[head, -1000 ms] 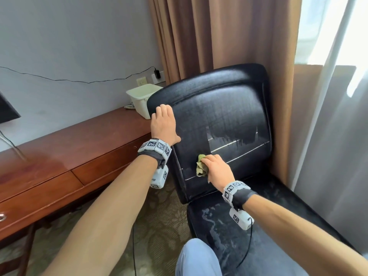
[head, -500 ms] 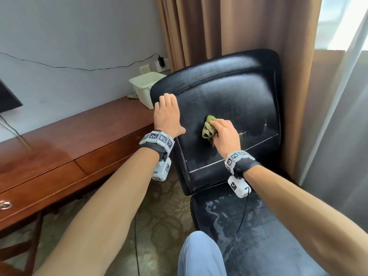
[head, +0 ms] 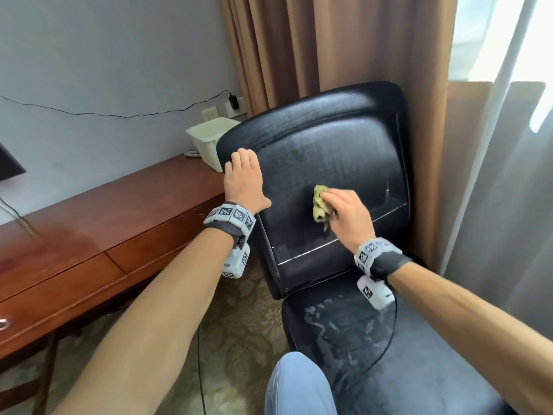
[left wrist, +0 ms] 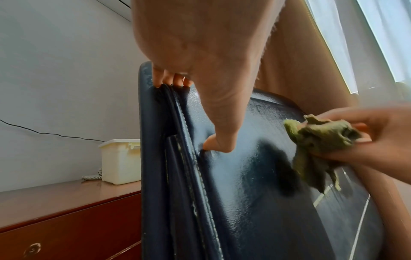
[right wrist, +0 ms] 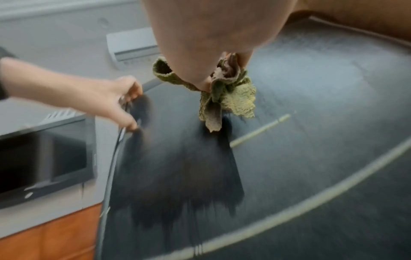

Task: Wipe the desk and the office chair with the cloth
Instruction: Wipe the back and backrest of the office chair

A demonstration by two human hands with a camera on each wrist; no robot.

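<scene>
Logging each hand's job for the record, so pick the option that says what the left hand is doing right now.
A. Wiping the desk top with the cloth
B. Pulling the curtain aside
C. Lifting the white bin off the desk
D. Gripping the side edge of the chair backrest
D: the left hand grips the left edge of the chair backrest, fingers curled over the edge and thumb on the front, while the right hand holds the cloth against the backrest.

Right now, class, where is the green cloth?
In the head view the green cloth is bunched in the right hand, against the middle of the chair backrest, right of the left hand.
</scene>
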